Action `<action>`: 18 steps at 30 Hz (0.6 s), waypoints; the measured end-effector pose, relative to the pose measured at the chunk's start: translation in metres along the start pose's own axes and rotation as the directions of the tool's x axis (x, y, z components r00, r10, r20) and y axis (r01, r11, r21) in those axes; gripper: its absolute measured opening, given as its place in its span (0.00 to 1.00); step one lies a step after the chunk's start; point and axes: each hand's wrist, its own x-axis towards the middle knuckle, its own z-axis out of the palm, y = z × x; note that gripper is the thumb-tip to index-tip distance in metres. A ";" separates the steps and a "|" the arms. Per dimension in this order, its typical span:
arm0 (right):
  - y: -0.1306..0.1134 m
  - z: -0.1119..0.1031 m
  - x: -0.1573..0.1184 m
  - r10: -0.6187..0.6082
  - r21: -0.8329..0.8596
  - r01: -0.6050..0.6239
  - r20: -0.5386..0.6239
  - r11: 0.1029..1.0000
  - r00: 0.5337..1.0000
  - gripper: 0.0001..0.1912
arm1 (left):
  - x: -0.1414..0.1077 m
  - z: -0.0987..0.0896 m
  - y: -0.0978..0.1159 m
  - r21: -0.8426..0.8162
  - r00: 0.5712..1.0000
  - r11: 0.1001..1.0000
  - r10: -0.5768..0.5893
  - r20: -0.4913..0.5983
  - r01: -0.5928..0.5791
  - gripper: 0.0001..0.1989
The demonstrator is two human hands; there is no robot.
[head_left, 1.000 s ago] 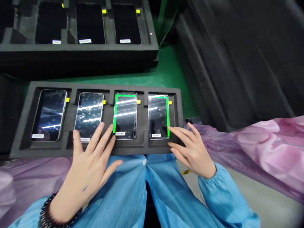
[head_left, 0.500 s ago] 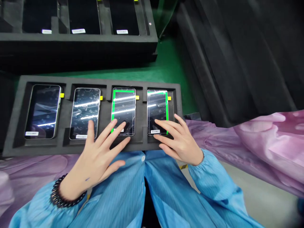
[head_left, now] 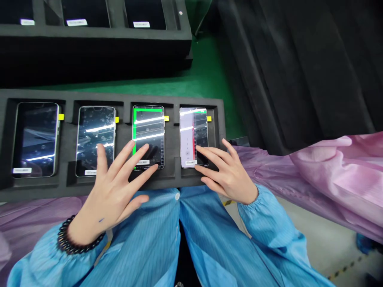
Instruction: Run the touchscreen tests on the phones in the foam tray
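Several smartphones lie face up in a black foam tray (head_left: 125, 188), each with a yellow tab at its right edge. My left hand (head_left: 110, 191) is open, fingers spread over the lower part of the third smartphone (head_left: 149, 129), whose dark screen has a green band along its top and left. My right hand (head_left: 229, 173) is open too, with fingertips at the lower middle of the rightmost smartphone (head_left: 187, 131); its screen is part pale lilac, part dark. The second smartphone (head_left: 95, 135) and the leftmost smartphone (head_left: 38, 135) have dark screens. Whether the fingertips touch the glass is hard to tell.
Behind the tray, a second foam tray (head_left: 89, 38) holds more dark smartphones on a green surface (head_left: 206, 75). Black stacked foam (head_left: 299, 71) rises at the right. Pink sleeves or garments of people (head_left: 329, 171) show at both sides.
The rightmost smartphone's screen has switched from a green-edged dark picture to a partly lilac one sliding across. The tray sits slightly further left in view. Both hands stay open over the phones.
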 end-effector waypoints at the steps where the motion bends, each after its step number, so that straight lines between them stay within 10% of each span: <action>1: 0.001 -0.001 -0.003 0.012 0.001 -0.012 -0.002 1.000 1.000 0.13 | 0.001 -0.001 0.000 -0.005 1.000 1.000 -0.020 0.006 0.020 0.29; 18: 0.009 -0.002 0.007 -0.009 0.074 0.013 -0.051 0.997 0.999 0.17 | 0.005 -0.007 -0.011 -0.036 0.994 0.995 -0.099 -0.050 0.098 0.26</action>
